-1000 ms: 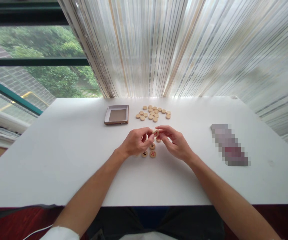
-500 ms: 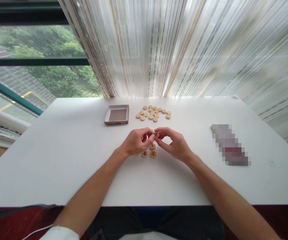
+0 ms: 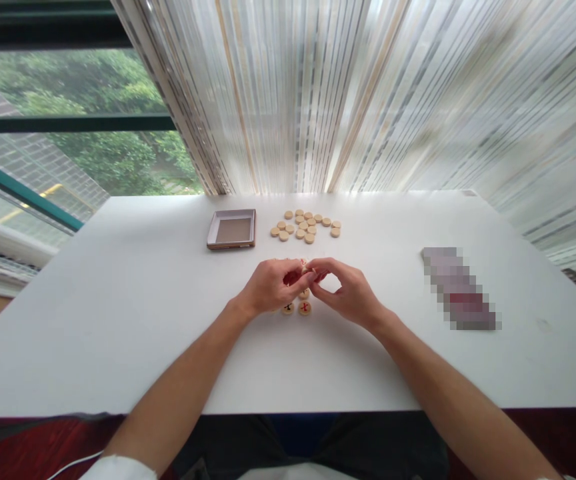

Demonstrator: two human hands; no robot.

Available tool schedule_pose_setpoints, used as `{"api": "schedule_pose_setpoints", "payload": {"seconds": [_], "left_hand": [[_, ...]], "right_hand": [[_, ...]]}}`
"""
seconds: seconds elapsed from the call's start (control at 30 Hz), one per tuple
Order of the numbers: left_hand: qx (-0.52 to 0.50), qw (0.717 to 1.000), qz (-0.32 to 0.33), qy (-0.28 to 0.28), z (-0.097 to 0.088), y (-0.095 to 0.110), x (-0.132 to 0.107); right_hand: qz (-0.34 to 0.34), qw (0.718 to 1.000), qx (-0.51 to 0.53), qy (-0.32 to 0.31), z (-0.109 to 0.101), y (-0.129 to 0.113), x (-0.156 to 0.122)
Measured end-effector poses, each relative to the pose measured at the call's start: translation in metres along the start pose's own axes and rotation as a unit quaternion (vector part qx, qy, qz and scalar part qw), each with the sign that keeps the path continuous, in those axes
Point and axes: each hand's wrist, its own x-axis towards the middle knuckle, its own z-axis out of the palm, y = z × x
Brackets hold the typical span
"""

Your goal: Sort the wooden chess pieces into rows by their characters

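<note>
My left hand (image 3: 269,288) and my right hand (image 3: 347,292) meet fingertip to fingertip above the white table (image 3: 118,313), both pinched on one small round wooden game piece (image 3: 308,270) that is mostly hidden between the fingers. Just below the hands lie face-up wooden pieces with marks, one black-marked (image 3: 287,309) and one red-marked (image 3: 305,308); a third piece (image 3: 305,294) peeks out under the fingers. Further back sits a loose cluster of several plain round wooden pieces (image 3: 306,227).
A shallow square box lid (image 3: 232,230) with a brown inside lies at the back, left of the cluster. A blurred-out oblong object (image 3: 459,288) lies on the right of the table. A striped curtain and a window stand behind the table.
The fingers of both hands have closed in tighter round the held piece, which showed its red mark earlier and is now mostly covered. Both hands sit slightly lower.
</note>
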Motion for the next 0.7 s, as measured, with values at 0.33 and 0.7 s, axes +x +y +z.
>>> {"api": "schedule_pose_setpoints", "payload": {"seconds": [0.33,0.7], "left_hand": [[0.007,0.999,0.024,-0.021,-0.0002,-0.0005,0.0003],[0.008,1.000,0.008,-0.023,-0.0027,0.0013,0.0012]], "right_hand": [[-0.004,1.000,0.007,-0.006,0.0003,-0.0004,0.0001],[0.000,1.000,0.005,-0.005,-0.0015,-0.0005,0.0022]]}}
